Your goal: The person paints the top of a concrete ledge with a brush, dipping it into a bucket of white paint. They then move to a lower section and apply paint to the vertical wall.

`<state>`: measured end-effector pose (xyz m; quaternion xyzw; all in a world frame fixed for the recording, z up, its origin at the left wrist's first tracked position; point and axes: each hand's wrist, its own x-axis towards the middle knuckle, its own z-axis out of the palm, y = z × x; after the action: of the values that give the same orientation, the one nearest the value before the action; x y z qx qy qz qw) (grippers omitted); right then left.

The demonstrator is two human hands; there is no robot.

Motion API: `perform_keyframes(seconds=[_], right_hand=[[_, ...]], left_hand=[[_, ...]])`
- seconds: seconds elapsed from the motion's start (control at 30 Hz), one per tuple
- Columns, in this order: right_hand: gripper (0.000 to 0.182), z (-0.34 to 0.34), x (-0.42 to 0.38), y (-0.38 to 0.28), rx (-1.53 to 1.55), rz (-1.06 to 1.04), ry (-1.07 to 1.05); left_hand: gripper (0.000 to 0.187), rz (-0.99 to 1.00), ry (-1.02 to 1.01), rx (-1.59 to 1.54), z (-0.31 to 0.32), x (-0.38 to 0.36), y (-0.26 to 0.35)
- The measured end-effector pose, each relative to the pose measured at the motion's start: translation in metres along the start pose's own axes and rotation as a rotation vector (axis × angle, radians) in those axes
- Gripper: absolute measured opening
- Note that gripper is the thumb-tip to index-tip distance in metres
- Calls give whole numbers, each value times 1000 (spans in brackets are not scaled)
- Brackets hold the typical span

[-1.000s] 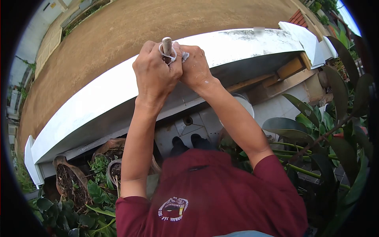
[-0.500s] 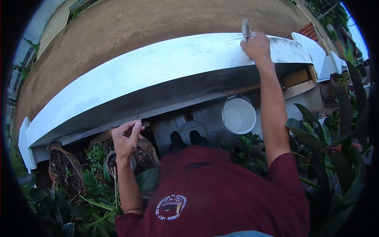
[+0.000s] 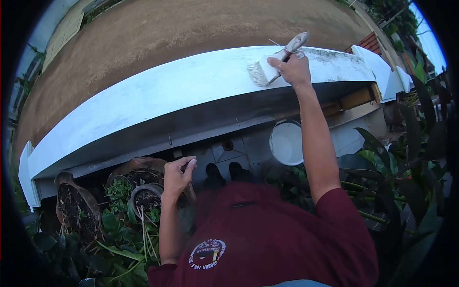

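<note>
My right hand (image 3: 294, 71) is closed round a wide paintbrush (image 3: 268, 70) with pale, paint-caked bristles. The bristles lie over the top of a long white ledge (image 3: 191, 79), pointing left. Grey, weathered patches show on the ledge to the right of the hand. My left hand (image 3: 180, 174) is in the air below the ledge, above the potted plants, with fingers bent and the thumb near them. Whether something small is between its fingertips cannot be made out.
A white bucket (image 3: 287, 142) is below the ledge, left of my right forearm. Plant pots (image 3: 79, 205) stand at the lower left, and large dark leaves (image 3: 416, 201) spread at the right. Two hooks hang under the ledge. Brown ground (image 3: 201, 24) lies beyond it.
My right hand has moved left along the ledge, and the brush has turned so its bristles show. My left hand has moved right and slightly down. The view has shifted a little.
</note>
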<state>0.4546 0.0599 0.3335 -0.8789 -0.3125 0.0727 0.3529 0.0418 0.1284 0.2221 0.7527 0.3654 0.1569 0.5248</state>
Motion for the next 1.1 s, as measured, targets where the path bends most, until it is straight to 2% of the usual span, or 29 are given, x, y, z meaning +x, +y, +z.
perform_keyframes(seconds=[0.07,0.1,0.13,0.2,0.27,0.33,0.43,0.5,0.53,0.57,0.6,0.63,0.7,0.8,0.83,0.87,0.97,1.0,1.03,1.1], right_hand=[[38,-62,24,52,-335,68,274],[39,-83,26,47,-492,142,380],[36,-86,33,39,-488,160,467],[35,-60,49,10,-423,73,397],[22,11,61,-26,-549,-172,243],[17,90,28,-101,-506,-396,54],[17,159,-28,-204,-328,-721,-202],[14,171,-37,-233,70,-581,-266],[17,165,-33,-231,223,-481,-298],[21,156,-28,-222,376,-374,-334],[32,156,-9,-196,264,-382,-230],[35,140,12,-162,124,-311,-197],[50,84,44,-88,44,-62,-131],[50,-6,68,-10,-371,24,139],[47,-30,71,0,-449,122,208],[39,-46,81,19,-519,67,314],[31,-34,65,-23,-589,40,305],[20,-8,46,-53,-525,-45,198],[18,27,35,-77,-524,-104,98],[17,103,-8,-133,-577,-499,-58]], left_hand=[[20,-104,52,-116,-3,-13,-17],[21,-130,65,-157,-7,-18,-25],[21,-148,85,-201,-9,-18,-29],[22,-133,70,-192,-6,-13,-25],[21,-147,14,-130,-1,-10,-3],[21,-39,-26,-98,12,-3,4],[19,46,-64,-20,29,2,23],[19,136,-77,14,34,8,27],[19,175,-57,17,34,8,27],[19,128,-58,17,32,6,25],[19,79,-62,17,28,4,22],[19,34,-63,16,23,3,17],[19,5,-35,7,13,-7,1],[19,-116,7,-44,0,-23,-18],[19,-165,20,-62,-5,-28,-24],[20,-165,50,-79,-6,-32,-32],[19,-199,94,-94,-7,-36,-43],[19,-186,100,-102,-6,-36,-39],[18,-167,102,-107,-3,-32,-31],[16,-67,93,-76,4,-20,-17]])
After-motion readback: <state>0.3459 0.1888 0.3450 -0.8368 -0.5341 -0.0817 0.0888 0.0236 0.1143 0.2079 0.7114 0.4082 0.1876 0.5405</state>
